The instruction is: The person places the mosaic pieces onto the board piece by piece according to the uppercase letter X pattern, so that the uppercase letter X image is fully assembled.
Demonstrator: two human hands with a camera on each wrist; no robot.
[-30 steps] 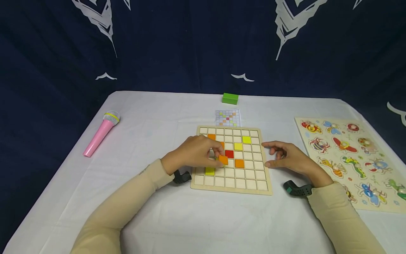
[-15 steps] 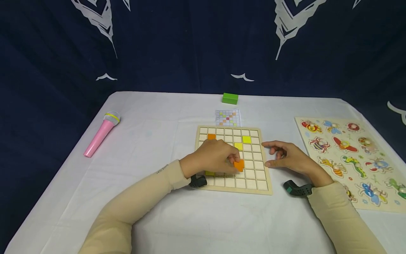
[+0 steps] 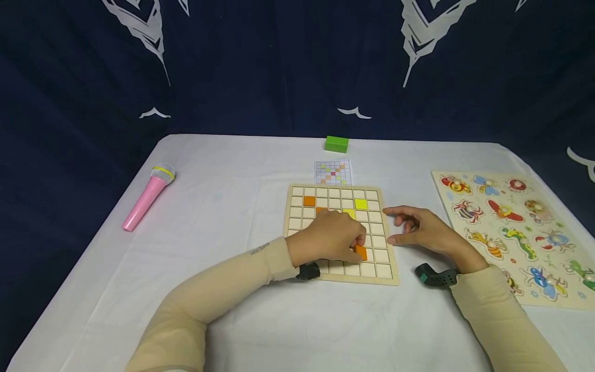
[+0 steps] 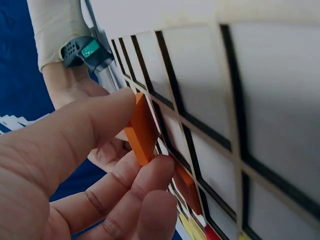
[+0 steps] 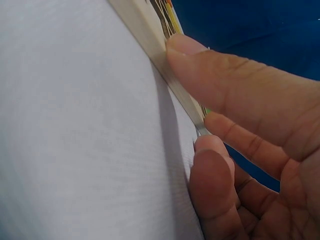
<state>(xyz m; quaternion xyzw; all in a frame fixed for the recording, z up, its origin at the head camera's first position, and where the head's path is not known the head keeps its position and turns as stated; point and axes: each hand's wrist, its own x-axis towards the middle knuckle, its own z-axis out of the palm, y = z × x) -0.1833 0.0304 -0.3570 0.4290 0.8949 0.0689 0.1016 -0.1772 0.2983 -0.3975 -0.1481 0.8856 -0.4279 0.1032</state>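
Observation:
My left hand (image 3: 330,237) pinches an orange square tile (image 3: 361,252) between thumb and fingers, low over the right half of a wooden grid board (image 3: 358,280). The left wrist view has that tile (image 4: 144,129) tilted on edge close to the grid, with another orange tile (image 4: 186,189) lying in a cell behind it. Farther up the board lie an orange tile (image 3: 309,201) and a yellow tile (image 3: 360,204); my left hand hides some cells. My right hand (image 3: 418,230) has thumb and index fingertip at the board's right edge, its other fingers loosely bent.
A printed pattern card (image 3: 333,172) lies just beyond the board, with a green block (image 3: 337,144) behind it. Far left is a pink toy microphone (image 3: 150,196). An insect puzzle board (image 3: 516,232) lies on the right, near the right forearm.
My left hand has carried the orange tile rightward and toward me across the board, past the orange tile in the middle. The right hand stays at the board's edge.

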